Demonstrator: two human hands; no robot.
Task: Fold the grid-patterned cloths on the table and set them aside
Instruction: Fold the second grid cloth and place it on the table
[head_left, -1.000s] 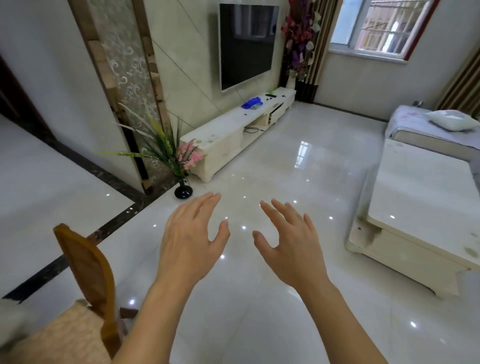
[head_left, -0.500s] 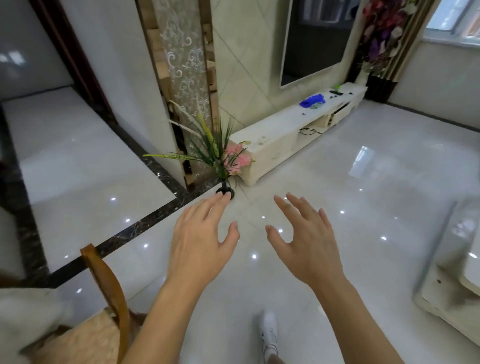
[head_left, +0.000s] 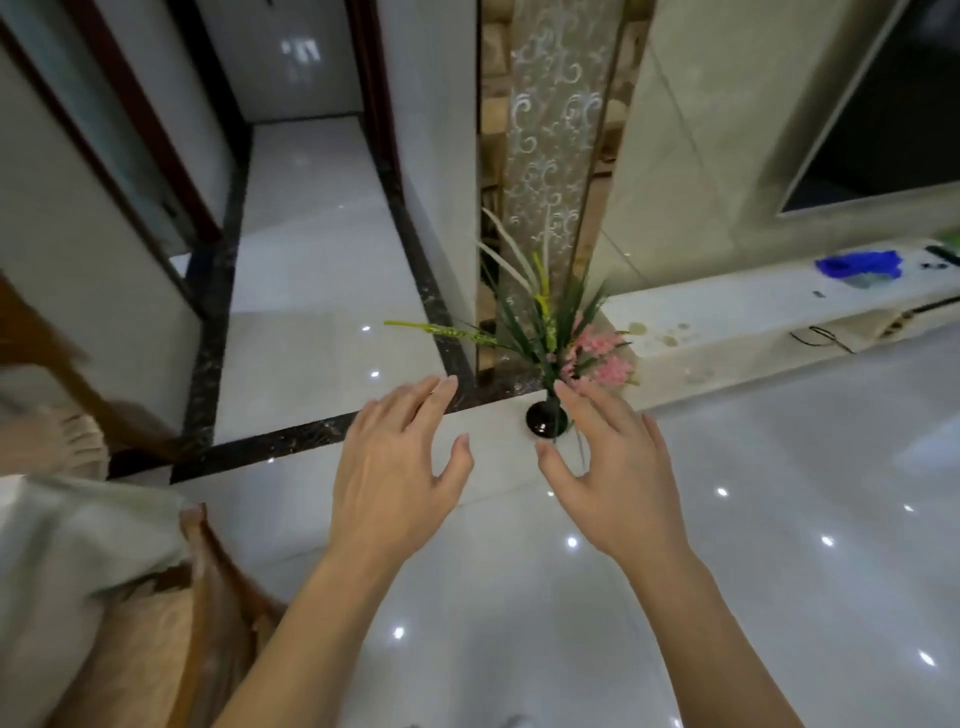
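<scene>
My left hand (head_left: 397, 467) and my right hand (head_left: 615, 473) float side by side in mid-air over the glossy white floor, palms down, fingers spread and relaxed, holding nothing. A pale greyish cloth (head_left: 72, 551) lies at the left edge, draped beside a wooden chair; its pattern is too blurred to tell. No table is in view.
A wooden chair (head_left: 218, 587) with a woven seat stands at the lower left. A black vase of green and pink artificial flowers (head_left: 545, 358) sits on the floor just beyond my hands. A white TV cabinet (head_left: 753, 317) runs along the right wall. A dark-bordered doorway opens behind.
The view has swung left: the low table and the window have left the frame, and the chair, cloth and doorway have come in. Both hands stay open and side by side.
</scene>
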